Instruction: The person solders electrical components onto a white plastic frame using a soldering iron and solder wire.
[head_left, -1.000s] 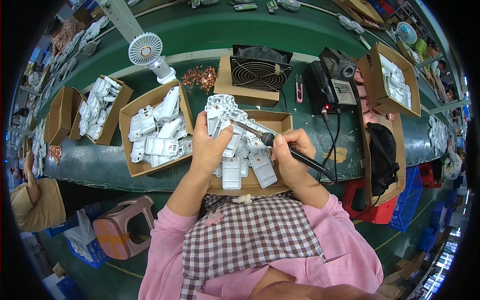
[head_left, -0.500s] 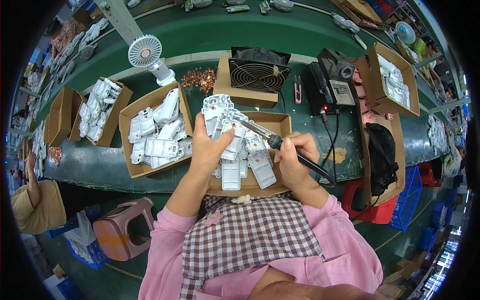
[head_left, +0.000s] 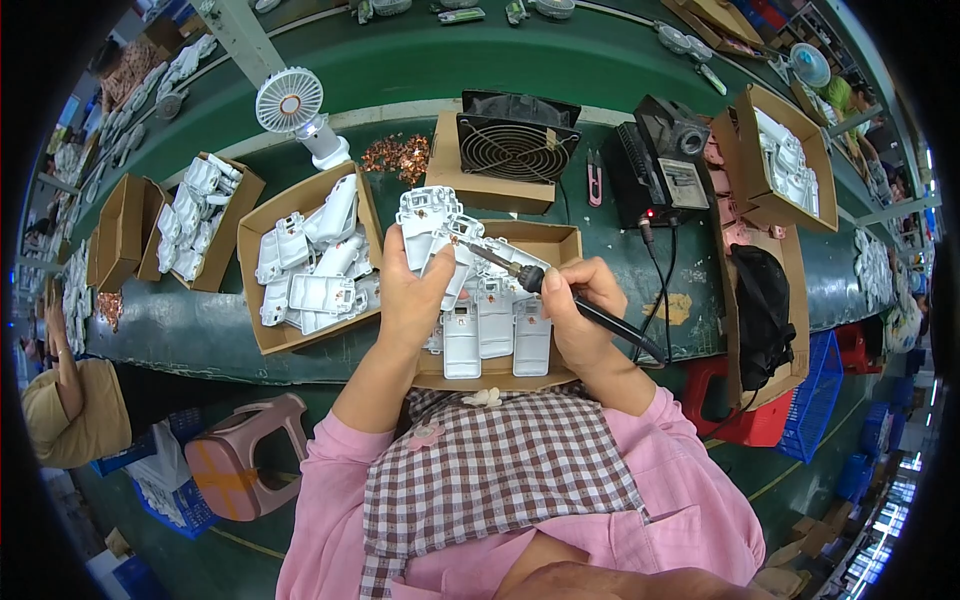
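My left hand [head_left: 413,300] is closed on white plastic housings [head_left: 428,215], holding them over the near cardboard box [head_left: 560,243]. Copper-coloured bits show on their upper ends. Like a pen, my right hand [head_left: 583,308] grips a soldering iron [head_left: 530,277] by its black handle. The iron's tip points up and left and meets the held housings near my left thumb; whether it touches metal there is too small to tell. Below both hands, several more white housings [head_left: 497,320] lie in the box.
Another cardboard box [head_left: 300,345] of white housings stands left. Beyond are a small white fan [head_left: 291,103], a copper pile [head_left: 397,158] and a black-grilled fan [head_left: 517,148]. Right of these lie pink-handled tweezers [head_left: 594,180] and a black soldering station [head_left: 655,165] with its cable.
Both hands have shifted slightly left, the iron tip moving left across the held housings. A housing that hung tilted at the box's right now lies straight beside the others.
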